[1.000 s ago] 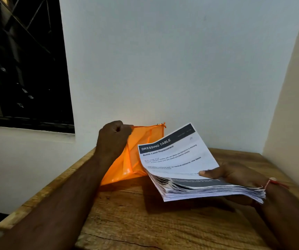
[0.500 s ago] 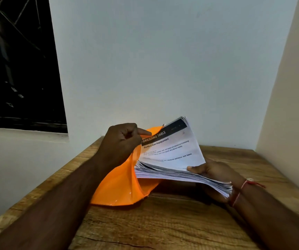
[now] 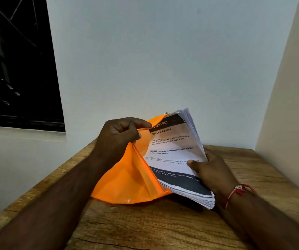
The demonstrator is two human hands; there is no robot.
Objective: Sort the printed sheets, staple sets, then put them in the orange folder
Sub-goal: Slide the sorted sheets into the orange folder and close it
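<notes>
Since the earlier frames, the stack of printed sheets (image 3: 174,156) has been tipped up from nearly flat to steeply slanted, and its left edge has been brought into the mouth of the orange folder (image 3: 127,183), whose flap has been drawn higher.

Head view: the last step of the task is judged to be in hand, the loading of the folder. Whether the sets have been stapled cannot be told; no staple is seen. The folder's translucent front flap is pinched by the left hand (image 3: 119,136) between thumb and curled fingers, and it is held up over the top page's 9 o'clock edge, where print is seen tinted orange through it. The stack is gripped at its 4 o'clock corner by the right hand (image 3: 212,171), with the thumb pressed on the top page and the fingers hidden beneath. From that grip the sheets run up toward 11 o'clock; the folder's body lies at 8 o'clock of them, resting on the wooden table (image 3: 145,230).

A push toward 8 o'clock is called for next, with the mouth kept wide, since the stack looks thick for the pocket.
</notes>
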